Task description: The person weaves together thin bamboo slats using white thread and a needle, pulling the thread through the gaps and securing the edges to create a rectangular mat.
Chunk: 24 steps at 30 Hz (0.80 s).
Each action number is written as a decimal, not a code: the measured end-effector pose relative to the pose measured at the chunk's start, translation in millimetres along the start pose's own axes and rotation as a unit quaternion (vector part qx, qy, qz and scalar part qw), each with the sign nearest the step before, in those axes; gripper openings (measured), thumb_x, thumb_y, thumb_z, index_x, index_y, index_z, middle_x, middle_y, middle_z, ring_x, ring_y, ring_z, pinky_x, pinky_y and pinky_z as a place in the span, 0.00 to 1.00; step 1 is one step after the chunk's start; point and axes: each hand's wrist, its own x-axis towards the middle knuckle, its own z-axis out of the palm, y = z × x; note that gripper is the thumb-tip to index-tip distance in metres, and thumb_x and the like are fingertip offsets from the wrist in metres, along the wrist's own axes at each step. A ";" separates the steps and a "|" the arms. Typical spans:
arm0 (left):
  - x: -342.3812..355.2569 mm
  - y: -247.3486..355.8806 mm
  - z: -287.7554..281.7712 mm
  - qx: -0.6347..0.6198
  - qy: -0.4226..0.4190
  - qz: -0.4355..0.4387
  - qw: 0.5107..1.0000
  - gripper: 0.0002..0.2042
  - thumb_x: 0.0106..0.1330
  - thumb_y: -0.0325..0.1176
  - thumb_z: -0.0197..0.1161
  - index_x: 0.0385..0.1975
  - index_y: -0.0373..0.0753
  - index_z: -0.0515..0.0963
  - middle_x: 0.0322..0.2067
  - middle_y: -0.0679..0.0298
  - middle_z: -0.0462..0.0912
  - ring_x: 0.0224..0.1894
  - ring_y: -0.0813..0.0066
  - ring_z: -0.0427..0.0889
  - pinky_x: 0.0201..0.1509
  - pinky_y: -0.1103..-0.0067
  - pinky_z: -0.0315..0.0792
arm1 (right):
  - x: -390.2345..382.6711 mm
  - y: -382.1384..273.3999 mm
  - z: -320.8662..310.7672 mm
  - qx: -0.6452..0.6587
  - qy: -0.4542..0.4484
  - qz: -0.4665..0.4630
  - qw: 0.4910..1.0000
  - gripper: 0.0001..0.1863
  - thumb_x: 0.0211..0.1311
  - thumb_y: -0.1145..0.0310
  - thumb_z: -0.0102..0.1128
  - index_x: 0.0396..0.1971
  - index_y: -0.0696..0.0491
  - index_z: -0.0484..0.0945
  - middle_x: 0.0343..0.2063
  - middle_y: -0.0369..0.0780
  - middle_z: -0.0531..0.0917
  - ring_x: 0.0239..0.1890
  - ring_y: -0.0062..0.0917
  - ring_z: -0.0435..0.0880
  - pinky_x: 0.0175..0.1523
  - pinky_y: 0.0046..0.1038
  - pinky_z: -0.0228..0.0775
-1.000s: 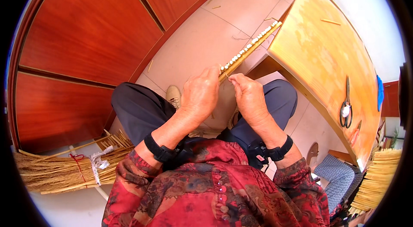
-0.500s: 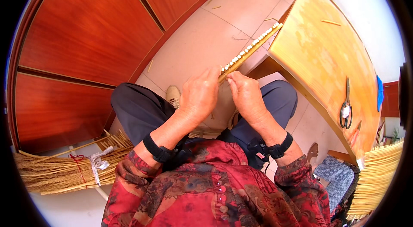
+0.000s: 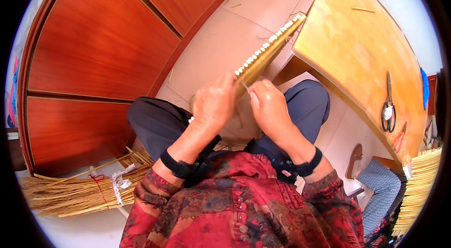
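A long yellow bundle of stalks [image 3: 263, 58], with a row of pale round ends along its upper side, runs diagonally from between my hands toward the desk's near corner. My left hand [image 3: 213, 104] is closed round its lower end, largely covering it. Just to the right, my right hand [image 3: 268, 105] is pinched on a thin cord [image 3: 244, 84] that runs to the bundle; whether cord or needle is hard to tell.
A wooden desk [image 3: 347, 36] stands right, bearing scissors [image 3: 388, 114] and a loose stick [image 3: 363, 9]. Red-brown cabinets [image 3: 98, 36] line the left. Straw bundles lie lower left [image 3: 70, 196] and right [image 3: 416, 191]. Another person's patterned leg [image 3: 378, 187] shows lower right, beside the desk.
The bundle's far end has risen slightly. My right hand has drawn a little away from the bundle, showing more cord. The surroundings have shifted slightly in the view.
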 end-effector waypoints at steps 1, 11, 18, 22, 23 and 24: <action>1.9 -4.6 -5.0 0.006 0.001 -0.001 1.000 0.15 0.59 0.31 0.64 0.45 0.40 0.72 0.37 0.54 0.81 0.37 0.50 0.81 0.37 0.63 0.75 | -13.6 -0.8 -4.3 0.030 -0.005 0.002 1.000 0.03 0.60 0.74 0.55 0.32 0.57 0.76 0.29 0.48 0.76 0.32 0.46 0.79 0.37 0.42 0.73; 9.4 0.9 -3.3 -0.035 0.009 -0.023 0.999 0.20 0.56 0.29 0.67 0.49 0.41 0.72 0.41 0.54 0.81 0.43 0.52 0.81 0.44 0.66 0.75 | 3.2 14.7 -32.1 0.175 0.008 0.043 0.984 0.05 0.59 0.74 0.57 0.34 0.56 0.79 0.29 0.45 0.79 0.30 0.39 0.79 0.38 0.33 0.72; 14.0 -3.6 -8.7 -0.018 -0.004 -0.020 1.000 0.19 0.56 0.25 0.67 0.48 0.38 0.73 0.41 0.54 0.81 0.44 0.55 0.81 0.45 0.70 0.74 | 21.1 30.0 -6.3 0.035 0.009 -0.028 0.999 0.03 0.58 0.71 0.59 0.30 0.54 0.77 0.27 0.44 0.74 0.32 0.40 0.79 0.36 0.38 0.74; 17.7 -8.8 -10.0 -0.022 -0.008 -0.022 0.999 0.19 0.56 0.24 0.66 0.48 0.37 0.73 0.40 0.54 0.81 0.43 0.57 0.82 0.46 0.72 0.74 | 25.7 25.2 5.0 0.022 0.053 -0.052 0.997 0.03 0.57 0.71 0.58 0.28 0.54 0.76 0.26 0.44 0.72 0.32 0.39 0.79 0.35 0.38 0.74; 18.3 -7.7 -10.7 -0.019 -0.010 -0.022 1.000 0.19 0.56 0.24 0.66 0.48 0.37 0.73 0.40 0.54 0.81 0.43 0.57 0.82 0.46 0.72 0.74 | 26.3 25.9 7.9 0.043 0.048 -0.050 0.997 0.03 0.57 0.72 0.58 0.29 0.54 0.77 0.27 0.44 0.72 0.32 0.39 0.79 0.35 0.38 0.74; 18.8 -6.1 -12.0 -0.025 -0.008 -0.022 0.999 0.19 0.56 0.24 0.66 0.48 0.37 0.73 0.39 0.54 0.81 0.43 0.58 0.82 0.46 0.73 0.74 | 26.8 27.0 10.1 0.063 0.043 -0.047 0.996 0.03 0.58 0.72 0.58 0.30 0.54 0.78 0.27 0.44 0.73 0.32 0.39 0.79 0.34 0.38 0.74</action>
